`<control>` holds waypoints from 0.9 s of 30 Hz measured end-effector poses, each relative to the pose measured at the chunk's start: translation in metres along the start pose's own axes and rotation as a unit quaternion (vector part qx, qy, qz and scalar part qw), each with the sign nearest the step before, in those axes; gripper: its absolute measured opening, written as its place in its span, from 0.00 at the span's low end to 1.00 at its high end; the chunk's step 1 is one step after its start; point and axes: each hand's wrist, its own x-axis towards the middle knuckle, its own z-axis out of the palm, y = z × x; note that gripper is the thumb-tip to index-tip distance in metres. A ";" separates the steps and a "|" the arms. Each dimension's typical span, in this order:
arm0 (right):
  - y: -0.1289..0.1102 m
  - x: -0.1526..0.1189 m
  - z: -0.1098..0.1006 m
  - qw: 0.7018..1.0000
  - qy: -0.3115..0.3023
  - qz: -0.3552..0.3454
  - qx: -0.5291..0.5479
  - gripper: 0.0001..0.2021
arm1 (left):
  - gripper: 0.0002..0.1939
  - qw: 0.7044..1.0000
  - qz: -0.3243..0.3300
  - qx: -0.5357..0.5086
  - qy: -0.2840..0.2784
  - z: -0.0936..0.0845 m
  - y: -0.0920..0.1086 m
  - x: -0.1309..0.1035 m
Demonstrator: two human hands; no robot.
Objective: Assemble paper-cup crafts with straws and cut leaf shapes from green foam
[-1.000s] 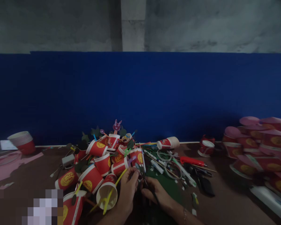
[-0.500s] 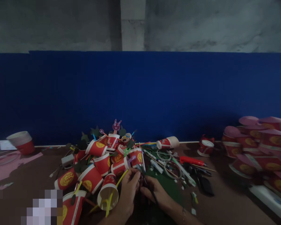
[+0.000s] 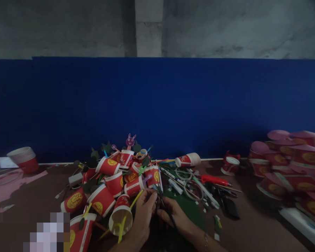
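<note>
In the lower middle of the head view, my right hand [image 3: 173,211] is closed around a pair of dark scissors [image 3: 160,199], blades pointing up and away from me. Close beside it, my left hand [image 3: 146,206] has its thumb and fingers pinched together next to the blades. Whatever it holds is too small and dark to name. A red paper cup [image 3: 121,215] with a yellow straw lies on its side just left of my left hand. Beneath and right of my hands is a dark green sheet [image 3: 190,211].
Many red paper cups [image 3: 102,199] with straws are heaped on the left. Pens [image 3: 206,192], tape rings [image 3: 193,190] and a red utility knife [image 3: 215,180] lie on the right. Cups with pink paper tops [image 3: 304,155] stand far right, a cup stack [image 3: 26,161] far left. A blue panel [image 3: 157,105] rises behind.
Almost nothing differs. My hands and the scissors stay in the same place, with only a very slight shift of the scissor blades and fingers.
</note>
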 end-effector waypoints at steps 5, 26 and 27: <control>0.002 0.000 0.000 1.000 0.008 0.011 0.000 0.17 | 0.12 1.000 -0.002 0.003 -0.008 -0.001 -0.001 0.002; 0.012 0.001 -0.001 0.999 0.024 0.036 -0.015 0.17 | 0.12 1.000 -0.005 -0.021 -0.013 -0.001 0.001 0.001; 0.012 0.001 -0.001 0.999 0.027 0.038 -0.018 0.17 | 0.12 1.000 -0.004 -0.020 -0.012 -0.001 0.001 0.001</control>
